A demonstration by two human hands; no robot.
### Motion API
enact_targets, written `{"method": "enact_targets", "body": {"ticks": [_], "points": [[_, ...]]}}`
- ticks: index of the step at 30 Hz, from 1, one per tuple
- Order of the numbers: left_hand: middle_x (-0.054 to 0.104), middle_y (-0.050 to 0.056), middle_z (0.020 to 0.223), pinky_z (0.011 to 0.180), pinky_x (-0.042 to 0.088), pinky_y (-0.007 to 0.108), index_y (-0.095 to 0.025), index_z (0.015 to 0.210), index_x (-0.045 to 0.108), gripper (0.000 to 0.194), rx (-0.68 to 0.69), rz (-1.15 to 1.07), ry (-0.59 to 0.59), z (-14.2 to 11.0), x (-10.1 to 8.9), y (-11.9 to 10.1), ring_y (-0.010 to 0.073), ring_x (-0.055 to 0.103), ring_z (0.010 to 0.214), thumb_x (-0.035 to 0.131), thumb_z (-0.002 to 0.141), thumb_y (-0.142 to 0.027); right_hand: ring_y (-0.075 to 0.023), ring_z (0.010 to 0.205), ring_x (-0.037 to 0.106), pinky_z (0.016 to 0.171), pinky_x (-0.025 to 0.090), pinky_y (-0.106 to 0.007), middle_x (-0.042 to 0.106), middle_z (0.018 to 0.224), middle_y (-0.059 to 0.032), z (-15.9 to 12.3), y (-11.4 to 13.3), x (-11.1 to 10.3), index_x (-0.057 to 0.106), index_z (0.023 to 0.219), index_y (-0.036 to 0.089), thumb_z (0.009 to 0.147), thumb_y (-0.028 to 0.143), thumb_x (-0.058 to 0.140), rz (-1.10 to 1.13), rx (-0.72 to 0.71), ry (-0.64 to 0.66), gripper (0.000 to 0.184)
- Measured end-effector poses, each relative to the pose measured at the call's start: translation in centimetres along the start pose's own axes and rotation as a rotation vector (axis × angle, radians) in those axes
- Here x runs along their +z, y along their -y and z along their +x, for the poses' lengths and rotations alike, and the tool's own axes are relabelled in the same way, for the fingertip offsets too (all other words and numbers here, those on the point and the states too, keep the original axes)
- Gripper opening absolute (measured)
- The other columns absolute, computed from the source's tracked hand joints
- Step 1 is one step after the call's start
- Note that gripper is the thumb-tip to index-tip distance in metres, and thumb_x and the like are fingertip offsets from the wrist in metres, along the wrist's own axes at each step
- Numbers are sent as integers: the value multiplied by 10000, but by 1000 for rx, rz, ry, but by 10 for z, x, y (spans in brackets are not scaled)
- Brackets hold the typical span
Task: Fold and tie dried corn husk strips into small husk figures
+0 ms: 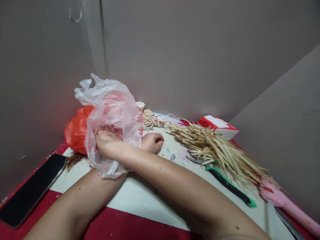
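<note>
My arms are crossed over the white tabletop. My right hand reaches left into a clear pinkish plastic bag, its fingers closed in the bag's folds. The bag drapes over my left forearm. My left hand comes out on the bag's right side and rests on the table with its fingers curled into a loose fist; whatever is inside it is hidden. Behind the clear bag lies an orange plastic bag.
A bundle of pale straw strips lies to the right, with braided straw cord behind it. Green-handled scissors, a red and white box, a small paper cup, a pink tool and a black phone are nearby.
</note>
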State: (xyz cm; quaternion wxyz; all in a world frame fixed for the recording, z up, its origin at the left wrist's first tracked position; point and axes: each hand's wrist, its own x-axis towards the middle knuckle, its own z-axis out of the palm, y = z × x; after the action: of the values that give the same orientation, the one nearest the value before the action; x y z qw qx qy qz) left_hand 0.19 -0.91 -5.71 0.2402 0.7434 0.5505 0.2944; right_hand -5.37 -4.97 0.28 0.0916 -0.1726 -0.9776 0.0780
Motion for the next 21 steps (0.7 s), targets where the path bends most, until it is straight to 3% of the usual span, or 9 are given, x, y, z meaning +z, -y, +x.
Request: {"method": "enact_targets", "body": {"ticks": [5,10,14,19,21], "points": [[706,50,862,743,441,277,-172,901,716,270,42,90,17,-4,-1,-8,175,591,781,476,776,-177,-219,852,660,671,469,-280,711,917,-95,-21,11,-3,683,884,145,811,151,465,102,-135,5,230],[705,51,866,745,443,272,-159,914,709,274,70,92,40,-3,-2,-6,170,592,776,474,774,-163,-216,858,667,639,467,-271,718,965,-94,-28,17,-9,681,961,156,795,158,483,201,-124,134,258],[701,44,849,725,445,262,-160,910,700,263,83,88,51,-2,-3,-6,159,586,758,473,777,-161,-248,957,660,698,484,-306,704,1068,-105,-26,17,-11,673,1001,157,792,152,468,256,-163,126,293],[688,36,800,701,442,261,-159,896,697,253,78,85,67,-2,-4,-7,155,570,725,473,779,-171,-206,904,672,649,490,-260,714,1061,-62,-29,18,-15,671,966,200,797,203,512,313,-99,177,233],[692,38,821,714,444,261,-162,900,699,257,67,89,61,-1,-3,-7,155,571,738,473,780,-169,-177,832,676,632,493,-236,732,983,-26,-34,18,-21,686,896,223,806,241,554,340,-22,128,161]]}}
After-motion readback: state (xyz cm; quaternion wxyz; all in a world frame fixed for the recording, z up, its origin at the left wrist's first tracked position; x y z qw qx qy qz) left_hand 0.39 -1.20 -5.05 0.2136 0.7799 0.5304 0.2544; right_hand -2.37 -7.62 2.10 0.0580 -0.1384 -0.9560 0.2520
